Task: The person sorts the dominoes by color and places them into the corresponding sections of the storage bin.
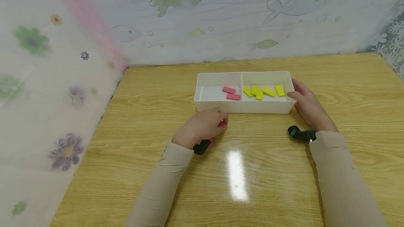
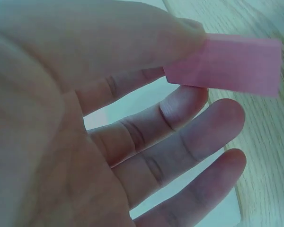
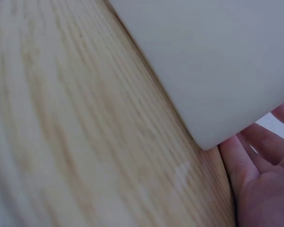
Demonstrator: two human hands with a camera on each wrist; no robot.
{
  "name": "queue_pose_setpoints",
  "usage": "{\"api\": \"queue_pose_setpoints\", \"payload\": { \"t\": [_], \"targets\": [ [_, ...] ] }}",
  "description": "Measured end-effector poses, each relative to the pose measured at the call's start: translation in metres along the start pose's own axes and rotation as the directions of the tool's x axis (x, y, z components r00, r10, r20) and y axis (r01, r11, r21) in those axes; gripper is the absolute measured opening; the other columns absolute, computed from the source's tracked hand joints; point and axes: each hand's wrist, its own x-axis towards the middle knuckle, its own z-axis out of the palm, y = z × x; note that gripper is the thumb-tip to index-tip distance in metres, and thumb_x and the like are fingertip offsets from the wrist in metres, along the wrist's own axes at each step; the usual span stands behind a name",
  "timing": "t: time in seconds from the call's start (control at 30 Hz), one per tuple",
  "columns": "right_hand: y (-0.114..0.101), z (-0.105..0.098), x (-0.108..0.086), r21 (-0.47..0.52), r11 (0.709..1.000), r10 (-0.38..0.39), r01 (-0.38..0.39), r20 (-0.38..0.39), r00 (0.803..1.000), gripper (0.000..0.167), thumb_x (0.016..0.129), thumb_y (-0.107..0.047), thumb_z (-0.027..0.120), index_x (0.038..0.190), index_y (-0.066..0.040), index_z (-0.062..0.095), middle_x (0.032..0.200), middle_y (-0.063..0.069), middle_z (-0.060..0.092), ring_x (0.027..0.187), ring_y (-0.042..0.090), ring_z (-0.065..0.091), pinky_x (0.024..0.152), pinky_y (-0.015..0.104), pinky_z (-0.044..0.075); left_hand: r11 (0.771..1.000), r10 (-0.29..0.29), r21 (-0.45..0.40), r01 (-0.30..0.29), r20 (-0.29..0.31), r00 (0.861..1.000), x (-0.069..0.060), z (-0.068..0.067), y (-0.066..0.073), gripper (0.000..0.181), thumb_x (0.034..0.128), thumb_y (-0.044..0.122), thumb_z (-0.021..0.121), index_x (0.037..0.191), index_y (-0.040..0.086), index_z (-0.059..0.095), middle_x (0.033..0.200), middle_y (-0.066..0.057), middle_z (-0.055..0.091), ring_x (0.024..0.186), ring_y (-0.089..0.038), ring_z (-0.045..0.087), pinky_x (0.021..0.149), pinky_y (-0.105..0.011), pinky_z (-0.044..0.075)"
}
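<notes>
My left hand (image 1: 203, 125) pinches a small flat pink block (image 2: 241, 64) between thumb and index finger, just in front of a white two-compartment box (image 1: 246, 107). In the left wrist view the other fingers of that hand (image 2: 146, 142) are spread below the block. Around the right end of the box, my right hand (image 1: 310, 109) holds on with its thumb over the rim and its fingers outside. Two pink blocks (image 1: 233, 96) lie in the left compartment; several yellow blocks (image 1: 268, 92) lie in the right one. The right wrist view shows the box wall (image 3: 217, 71) beside the fingers.
Another pink piece (image 1: 212, 143) on the wooden table (image 1: 265, 171) is partly hidden by the left wrist's black strap (image 1: 202, 147). A similar strap (image 1: 301, 135) is on the right wrist. Behind the table stands a wall covering (image 1: 221, 23) with drawn fish.
</notes>
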Motion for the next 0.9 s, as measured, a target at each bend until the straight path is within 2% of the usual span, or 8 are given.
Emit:
{"api": "queue_pose_setpoints", "payload": {
  "t": [0.37, 0.6, 0.9],
  "targets": [
    [0.001, 0.000, 0.000, 0.007, 1.000, -0.007, 0.007, -0.002, 1.000, 0.058, 0.095, -0.021, 0.040, 0.145, -0.020, 0.009, 0.149, -0.004, 0.004, 0.134, 0.012, 0.004, 0.106, 0.042, 0.009, 1.000, 0.005, -0.008, -0.005, -0.042, 0.999, 0.001, -0.002, -0.003, 0.001, 0.0853, 0.018, 0.055, 0.085, 0.019, 0.054, 0.083, 0.006, 0.047, 0.073, -0.010, 0.047, 0.062, -0.022, 0.039],
    [0.002, 0.000, 0.001, 0.016, 1.000, -0.001, 0.001, -0.002, 1.000, 0.059, 0.095, -0.021, 0.041, 0.145, -0.020, 0.009, 0.149, -0.004, 0.004, 0.134, 0.013, 0.004, 0.106, 0.041, 0.008, 1.000, -0.001, -0.022, -0.001, -0.093, 0.996, 0.000, -0.005, -0.008, 0.003, 0.0862, 0.022, 0.053, 0.089, 0.022, 0.055, 0.085, 0.012, 0.051, 0.075, -0.006, 0.047, 0.065, -0.021, 0.040],
    [0.002, 0.000, 0.001, 0.014, 1.000, -0.004, 0.004, -0.001, 1.000, 0.059, 0.095, -0.021, 0.041, 0.145, -0.020, 0.009, 0.149, -0.004, 0.003, 0.134, 0.014, 0.004, 0.106, 0.040, 0.011, 1.000, -0.017, -0.014, 0.015, -0.172, 0.985, -0.003, -0.010, -0.012, 0.005, 0.0865, 0.025, 0.057, 0.091, 0.024, 0.055, 0.089, 0.008, 0.049, 0.069, -0.006, 0.048, 0.060, -0.020, 0.040]
  ]
}}
